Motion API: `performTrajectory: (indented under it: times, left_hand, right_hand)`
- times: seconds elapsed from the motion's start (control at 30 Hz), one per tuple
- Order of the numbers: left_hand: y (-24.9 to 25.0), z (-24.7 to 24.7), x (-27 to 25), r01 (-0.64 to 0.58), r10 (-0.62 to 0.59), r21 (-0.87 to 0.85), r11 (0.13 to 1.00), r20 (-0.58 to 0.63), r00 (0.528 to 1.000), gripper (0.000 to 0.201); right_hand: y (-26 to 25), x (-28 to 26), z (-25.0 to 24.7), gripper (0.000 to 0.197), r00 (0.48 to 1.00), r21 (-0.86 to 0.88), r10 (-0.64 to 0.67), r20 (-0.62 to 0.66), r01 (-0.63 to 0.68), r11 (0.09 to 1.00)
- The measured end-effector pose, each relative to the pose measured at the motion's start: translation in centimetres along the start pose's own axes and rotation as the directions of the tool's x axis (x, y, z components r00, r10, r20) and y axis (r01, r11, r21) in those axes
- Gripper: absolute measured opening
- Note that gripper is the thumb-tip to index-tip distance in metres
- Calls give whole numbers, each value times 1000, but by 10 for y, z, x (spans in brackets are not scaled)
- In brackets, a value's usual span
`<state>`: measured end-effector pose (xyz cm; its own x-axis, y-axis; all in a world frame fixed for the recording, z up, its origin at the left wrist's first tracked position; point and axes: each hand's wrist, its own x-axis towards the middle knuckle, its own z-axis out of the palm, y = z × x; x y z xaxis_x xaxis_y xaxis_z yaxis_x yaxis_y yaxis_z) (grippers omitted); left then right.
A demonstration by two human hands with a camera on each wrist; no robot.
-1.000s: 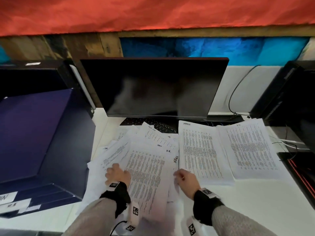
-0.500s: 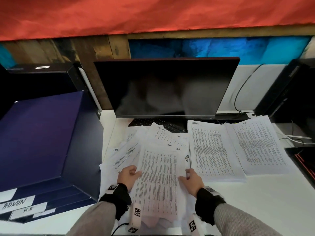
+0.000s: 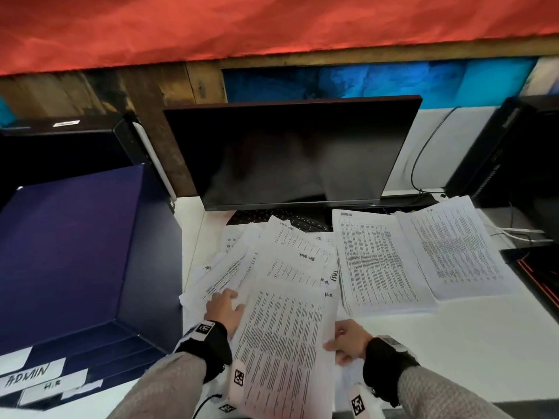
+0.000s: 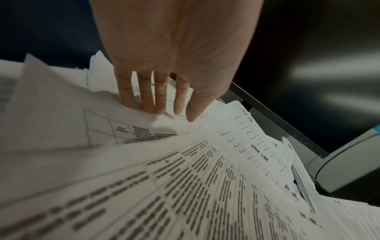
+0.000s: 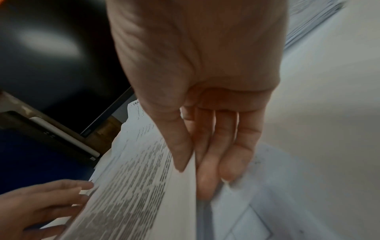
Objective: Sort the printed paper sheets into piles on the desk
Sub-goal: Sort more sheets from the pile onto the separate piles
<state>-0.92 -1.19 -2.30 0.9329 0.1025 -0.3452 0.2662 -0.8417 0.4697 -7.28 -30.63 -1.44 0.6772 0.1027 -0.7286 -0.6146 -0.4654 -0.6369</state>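
A loose heap of printed sheets point(image 3: 281, 261) lies fanned on the white desk in front of the monitor. My right hand point(image 3: 348, 343) pinches the right edge of the top sheet point(image 3: 284, 343), marked "H.R."; thumb on top, fingers beneath point(image 5: 207, 175). That sheet point(image 5: 131, 186) is lifted off the heap. My left hand point(image 3: 223, 306) lies flat with straight fingers point(image 4: 150, 97) on the heap's left side, pressing the papers point(image 4: 123, 129) down. Two neat piles stand to the right: one headed "ADMIN" point(image 3: 381, 264) and another point(image 3: 453, 246) beyond it.
A dark monitor point(image 3: 290, 152) stands behind the papers with a keyboard point(image 3: 272, 219) under it. A navy stack of trays point(image 3: 75, 261) with "ADMIN" and "H.R" labels point(image 3: 30, 376) fills the left. A black computer tower point(image 3: 514, 152) and cables sit at the right.
My right hand has taken the "H.R." sheet by its right edge and drawn it toward me, off the heap. My left hand has slid forward and flattened on the papers.
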Motion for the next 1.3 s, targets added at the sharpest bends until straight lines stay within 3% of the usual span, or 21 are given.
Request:
performTrajectory:
  times: [0.1, 0.17, 0.37, 0.6, 0.73, 0.87, 1.0, 1.13, 1.2, 1.3]
  left_hand:
    - [2, 5, 6, 39, -39, 50, 998, -12, 999, 31]
    - [3, 7, 8, 63, -63, 71, 995, 1, 998, 33]
    - [5, 8, 9, 116, -117, 28, 993, 29, 993, 36]
    - [3, 9, 6, 187, -181, -57, 981, 92, 979, 40]
    - [0, 12, 4, 259, -238, -264, 929, 111, 965, 40]
    - [-2, 10, 3, 296, -241, -343, 892, 194, 951, 35]
    - [-1, 6, 2, 319, -261, -393, 862, 195, 945, 40]
    - [-2, 7, 2, 296, -271, -436, 850, 120, 955, 62]
    - [-2, 5, 1, 285, -267, -469, 836, 107, 958, 68]
    - [-10, 2, 7, 245, -268, -582, 775, 49, 962, 49]
  right_hand:
    - [-2, -10, 2, 15, 989, -71, 37, 147, -26, 997]
    - [-3, -14, 3, 12, 988, -109, 56, 145, -40, 993]
    - [-3, -6, 9, 19, 982, 67, 30, -188, -18, 998]
    - [-8, 2, 17, 22, 955, -91, -22, -295, -5, 996]
    - [-14, -2, 16, 19, 931, -341, -122, -345, -3, 940]
    - [-19, -8, 20, 23, 903, -499, -249, -349, 45, 865]
    - [-16, -8, 21, 33, 844, -557, -434, -315, 206, 805]
    - [-13, -4, 20, 36, 790, -476, -557, -258, 397, 785]
    - [-13, -3, 21, 40, 798, -376, -549, -249, 443, 814]
    - [-16, -5, 19, 36, 859, -73, -449, -247, 445, 892]
